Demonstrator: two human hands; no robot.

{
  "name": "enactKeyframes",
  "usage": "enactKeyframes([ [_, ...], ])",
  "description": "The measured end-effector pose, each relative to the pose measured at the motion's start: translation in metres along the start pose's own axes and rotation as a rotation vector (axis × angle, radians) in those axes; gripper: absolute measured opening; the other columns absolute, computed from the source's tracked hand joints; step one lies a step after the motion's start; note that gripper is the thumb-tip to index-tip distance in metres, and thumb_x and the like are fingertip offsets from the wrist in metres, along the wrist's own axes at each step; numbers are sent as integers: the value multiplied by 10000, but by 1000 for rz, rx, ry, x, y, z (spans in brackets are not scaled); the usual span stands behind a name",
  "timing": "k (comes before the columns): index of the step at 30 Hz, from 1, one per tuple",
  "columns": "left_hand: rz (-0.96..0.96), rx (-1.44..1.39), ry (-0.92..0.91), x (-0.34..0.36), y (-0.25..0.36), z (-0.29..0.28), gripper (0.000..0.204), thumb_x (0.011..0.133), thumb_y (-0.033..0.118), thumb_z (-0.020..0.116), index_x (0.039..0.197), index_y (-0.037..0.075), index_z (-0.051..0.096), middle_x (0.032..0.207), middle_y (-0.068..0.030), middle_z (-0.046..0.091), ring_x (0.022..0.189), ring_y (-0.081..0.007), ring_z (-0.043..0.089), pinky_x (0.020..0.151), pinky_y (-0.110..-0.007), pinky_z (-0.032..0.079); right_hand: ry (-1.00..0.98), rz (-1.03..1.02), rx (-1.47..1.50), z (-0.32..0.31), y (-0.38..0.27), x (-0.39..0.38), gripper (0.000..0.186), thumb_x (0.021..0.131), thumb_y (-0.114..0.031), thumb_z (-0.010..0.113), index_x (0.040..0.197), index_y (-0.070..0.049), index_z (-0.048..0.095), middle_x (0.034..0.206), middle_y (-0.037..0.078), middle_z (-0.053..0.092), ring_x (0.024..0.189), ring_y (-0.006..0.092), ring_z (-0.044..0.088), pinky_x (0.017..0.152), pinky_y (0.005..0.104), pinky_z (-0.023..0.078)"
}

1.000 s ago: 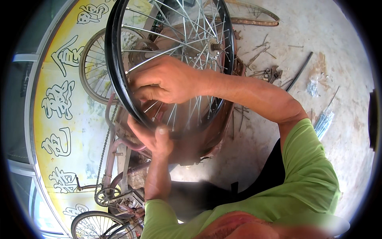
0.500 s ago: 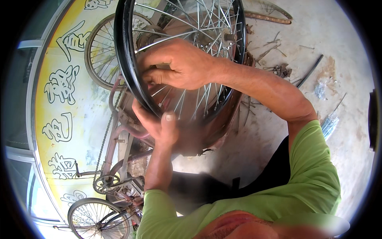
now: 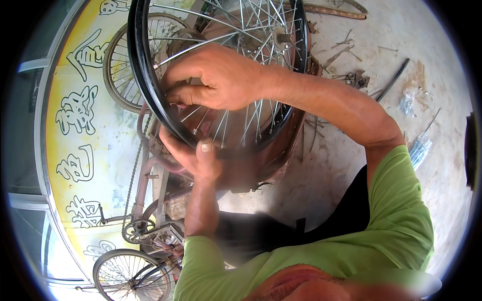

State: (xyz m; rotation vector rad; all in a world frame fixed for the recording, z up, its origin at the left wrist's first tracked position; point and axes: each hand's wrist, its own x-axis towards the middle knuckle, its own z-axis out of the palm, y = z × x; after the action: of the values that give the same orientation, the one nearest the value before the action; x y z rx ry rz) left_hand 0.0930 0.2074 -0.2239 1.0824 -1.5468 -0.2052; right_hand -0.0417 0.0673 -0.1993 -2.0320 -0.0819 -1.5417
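Observation:
A spoked wheel with a black rim stands tilted in front of me, its silver hub at the right. My left hand grips the rim's lower left part, thumb toward me and fingers behind it. My right hand is inside the wheel among the spokes, fingers bent and pinched at the inner side of the left rim; what the fingertips hold is hidden. Behind and below the wheel is a rusty brown metal body, partly blurred.
Bicycles with wheels, chain and crank lie left by a yellow lettered board and glazed frame. On the concrete right are loose spokes, tools, a black tube, plastic bags and bundled spokes.
The view has shifted, and the black rim sits slightly further left against the background, with both hands moving along with it. My grip and the right fingers' pinch look much the same.

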Motion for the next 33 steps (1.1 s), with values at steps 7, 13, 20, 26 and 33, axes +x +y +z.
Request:
enactKeyframes([
  [7,2,22,-25,2,2,0,980,894,523,683,1541,-5,169,1228,-271,610,964,-343,679,885,-491,580,-95,44,29,-8,-5,3,179,955,-176,672,1082,-57,717,961,105,732,877,290,707,751,394,544],
  [13,-121,-102,22,-6,3,-5,979,834,420,766,1502,-2,190,1416,-255,433,1196,-377,608,984,-526,540,-33,74,42,1,-6,0,180,940,-181,682,1061,-51,710,956,109,729,871,289,703,754,384,544],
  [20,-95,-198,-39,0,5,-6,875,843,222,765,1485,-35,230,1357,-210,505,1220,-285,566,1006,-416,499,-57,129,109,-14,-15,3,207,915,-184,686,1056,-33,697,940,157,693,888,368,670,772,429,530],
  [26,-36,-171,-85,1,2,-9,865,862,288,783,1469,-32,257,1352,-198,530,1200,-253,574,935,-382,523,-158,101,-10,-14,-10,7,210,944,-171,676,1100,-33,698,974,140,709,890,333,681,784,393,528],
  [33,0,-188,-89,4,4,-6,852,861,291,783,1451,-51,271,1308,-188,552,1107,-215,580,943,-380,504,-60,65,-73,-7,-13,0,213,969,-199,661,1106,-40,697,968,127,708,866,300,684,770,378,535],
])
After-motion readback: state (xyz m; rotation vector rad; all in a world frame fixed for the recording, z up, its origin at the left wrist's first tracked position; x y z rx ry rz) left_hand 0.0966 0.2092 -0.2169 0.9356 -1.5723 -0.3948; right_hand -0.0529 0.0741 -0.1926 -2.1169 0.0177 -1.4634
